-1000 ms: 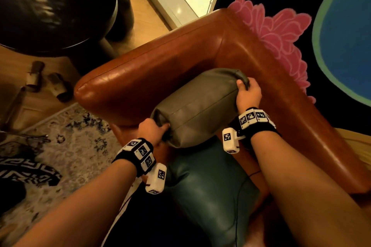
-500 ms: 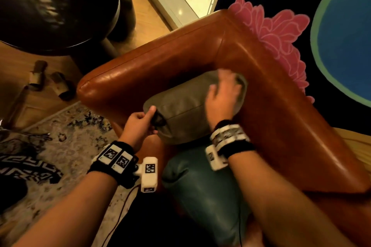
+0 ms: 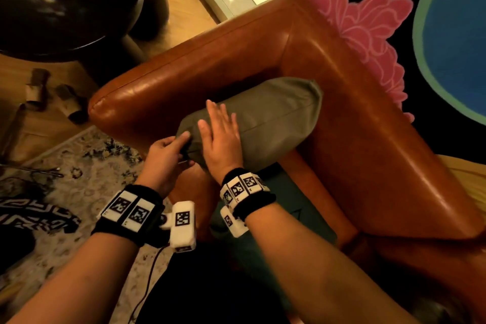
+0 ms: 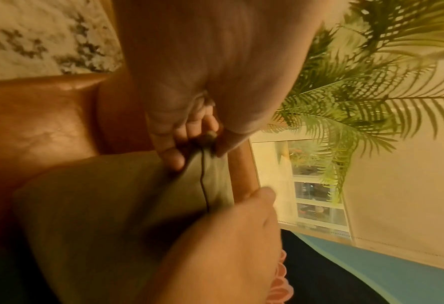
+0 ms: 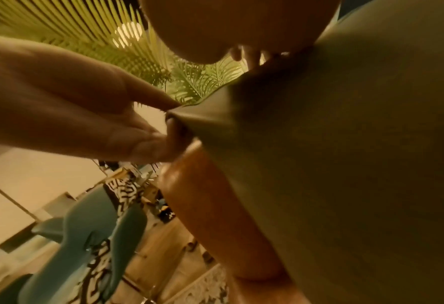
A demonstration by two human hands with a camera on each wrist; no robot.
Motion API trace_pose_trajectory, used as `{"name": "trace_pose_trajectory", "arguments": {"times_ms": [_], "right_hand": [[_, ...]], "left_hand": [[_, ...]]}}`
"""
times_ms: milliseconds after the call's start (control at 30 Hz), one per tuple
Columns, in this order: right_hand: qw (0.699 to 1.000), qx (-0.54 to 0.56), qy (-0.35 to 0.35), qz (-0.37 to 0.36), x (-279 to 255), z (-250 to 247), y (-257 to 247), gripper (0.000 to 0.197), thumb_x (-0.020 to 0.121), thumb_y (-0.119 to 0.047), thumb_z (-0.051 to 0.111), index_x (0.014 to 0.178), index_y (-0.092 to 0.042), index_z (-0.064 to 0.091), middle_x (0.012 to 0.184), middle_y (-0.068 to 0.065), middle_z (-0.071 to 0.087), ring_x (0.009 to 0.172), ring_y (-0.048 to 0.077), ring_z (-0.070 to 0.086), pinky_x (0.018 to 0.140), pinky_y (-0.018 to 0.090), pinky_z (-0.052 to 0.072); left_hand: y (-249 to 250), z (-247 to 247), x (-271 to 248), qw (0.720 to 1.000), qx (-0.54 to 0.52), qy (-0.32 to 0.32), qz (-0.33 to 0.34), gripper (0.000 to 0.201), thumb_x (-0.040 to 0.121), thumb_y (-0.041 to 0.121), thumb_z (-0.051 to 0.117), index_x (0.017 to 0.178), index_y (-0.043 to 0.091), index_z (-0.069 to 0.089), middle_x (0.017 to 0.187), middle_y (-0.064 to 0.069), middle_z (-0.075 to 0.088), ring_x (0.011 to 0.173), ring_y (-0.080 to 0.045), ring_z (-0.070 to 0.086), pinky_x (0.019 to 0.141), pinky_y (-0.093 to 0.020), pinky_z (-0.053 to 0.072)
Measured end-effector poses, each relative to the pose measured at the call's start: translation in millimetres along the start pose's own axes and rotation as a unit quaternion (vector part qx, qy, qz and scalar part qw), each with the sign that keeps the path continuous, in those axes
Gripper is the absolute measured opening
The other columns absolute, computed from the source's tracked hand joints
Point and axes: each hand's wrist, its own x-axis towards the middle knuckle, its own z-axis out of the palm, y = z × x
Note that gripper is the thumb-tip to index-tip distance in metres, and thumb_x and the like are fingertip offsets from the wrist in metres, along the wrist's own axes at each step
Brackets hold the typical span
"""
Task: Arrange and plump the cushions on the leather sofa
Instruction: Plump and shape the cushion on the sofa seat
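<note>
An olive-grey leather cushion (image 3: pixel 273 118) lies in the corner of the brown leather sofa (image 3: pixel 236 60), against the armrest and backrest. My left hand (image 3: pixel 168 150) pinches the cushion's near-left corner (image 4: pixel 205 164) between thumb and fingers; the right wrist view shows that same pinched corner (image 5: pixel 184 117). My right hand (image 3: pixel 221 134) lies flat on the cushion's left part, fingers straight and spread. A teal leather cushion (image 3: pixel 284 218) rests on the seat just below, partly hidden by my right forearm.
A patterned rug (image 3: pixel 79 179) covers the floor to the left of the sofa. A dark round table (image 3: pixel 65 2) stands at the upper left. Behind the backrest hangs a dark fabric with a pink flower (image 3: pixel 368 29). A palm plant (image 4: pixel 371 82) stands by a window.
My right hand let go of the cushion's far right end and slid left across its top to lie flat near the left corner. My left hand keeps its pinch on that corner.
</note>
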Motion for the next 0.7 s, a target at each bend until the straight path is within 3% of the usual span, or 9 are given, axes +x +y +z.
{"name": "trace_pose_trajectory", "arguments": {"times_ms": [67,133,200,267,333,433,500,600,700], "right_hand": [[0.995,0.065,-0.068,-0.038,-0.3,13.3,-13.3,0.056,0.102,-0.036,0.034,0.15,-0.008,0.037,0.153,0.014,0.043,0.145,0.028,0.034,0.121,0.041,0.023],[0.988,0.074,-0.13,-0.047,0.5,21.3,-9.4,0.056,0.102,-0.036,0.032,0.15,-0.007,0.036,0.152,0.015,0.045,0.142,0.029,0.041,0.121,0.039,0.024],[0.986,-0.008,-0.147,-0.082,7.7,17.3,13.8,0.061,0.101,-0.04,0.024,0.151,-0.007,0.036,0.152,0.013,0.044,0.143,0.025,0.039,0.123,0.039,0.017],[0.962,-0.18,-0.146,-0.146,16.5,7.4,44.8,0.058,0.101,-0.043,0.021,0.151,-0.018,0.037,0.155,0.003,0.041,0.146,0.018,0.033,0.123,0.043,0.012],[0.939,-0.285,-0.128,-0.143,24.5,-8.0,72.6,0.055,0.102,-0.045,0.02,0.152,-0.027,0.036,0.157,-0.005,0.037,0.148,0.014,0.028,0.123,0.046,0.006],[0.927,-0.347,-0.099,-0.1,35.6,-34.0,103.7,0.054,0.104,-0.045,0.021,0.154,-0.028,0.029,0.161,-0.005,0.03,0.151,0.015,0.021,0.122,0.047,0.0],[0.919,-0.376,-0.084,-0.079,44.8,-49.3,118.2,0.054,0.104,-0.045,0.02,0.155,-0.028,0.025,0.162,-0.006,0.026,0.152,0.016,0.018,0.122,0.047,-0.003],[0.924,-0.372,-0.082,-0.044,64.6,-70.1,131.6,0.055,0.105,-0.044,0.019,0.156,-0.026,0.021,0.164,-0.005,0.021,0.153,0.016,0.01,0.12,0.037,-0.015],[0.918,-0.386,-0.085,-0.035,78.2,-87.7,134.4,0.055,0.105,-0.043,0.019,0.156,-0.023,0.024,0.164,-0.003,0.021,0.153,0.018,0.007,0.121,0.038,-0.012]], "left_hand": [[-4.8,5.3,2.7,0.999,0.028,0.004,-0.016,0.016,0.098,0.023,0.056,0.09,0.012,0.063,0.071,-0.002,0.065,0.057,-0.01,0.06,0.051,-0.028,0.051],[-12.4,4.6,9.5,0.98,0.175,0.06,0.07,0.023,0.096,0.029,0.054,0.082,0.013,0.061,0.077,-0.01,0.065,0.066,-0.018,0.059,0.062,-0.043,0.052],[-17.6,0.7,12.2,0.933,0.314,0.091,0.148,0.033,0.096,0.035,0.054,0.077,0.008,0.055,0.071,-0.011,0.06,0.065,-0.022,0.054,0.061,-0.043,0.042],[-24.8,-8.9,15.7,0.915,0.35,0.086,0.18,0.037,0.097,0.039,0.055,0.076,0.008,0.054,0.069,-0.009,0.058,0.065,-0.024,0.054,0.058,-0.039,0.037],[-36.2,-24.7,19.2,0.925,0.336,0.076,0.162,0.038,0.096,0.046,0.054,0.079,0.011,0.057,0.071,-0.01,0.063,0.068,-0.026,0.06,0.06,-0.043,0.046],[-55.2,-50.0,19.9,0.937,0.323,0.055,0.12,0.039,0.095,0.051,0.053,0.079,0.016,0.056,0.071,-0.013,0.063,0.067,-0.033,0.062,0.061,-0.054,0.051],[-58.6,-56.0,18.1,0.947,0.305,0.041,0.098,0.041,0.093,0.056,0.054,0.08,0.017,0.056,0.071,-0.013,0.061,0.064,-0.031,0.06,0.06,-0.052,0.05],[-56.8,-52.6,19.5,0.965,0.252,0.024,0.065,0.044,0.094,0.051,0.056,0.087,0.007,0.057,0.07,-0.013,0.057,0.058,-0.025,0.055,0.054,-0.042,0.044],[-49.7,-45.9,24.0,0.977,0.207,0.006,0.051,0.046,0.095,0.046,0.059,0.093,0.0,0.057,0.07,-0.014,0.054,0.058,-0.022,0.052,0.054,-0.035,0.041]]}}
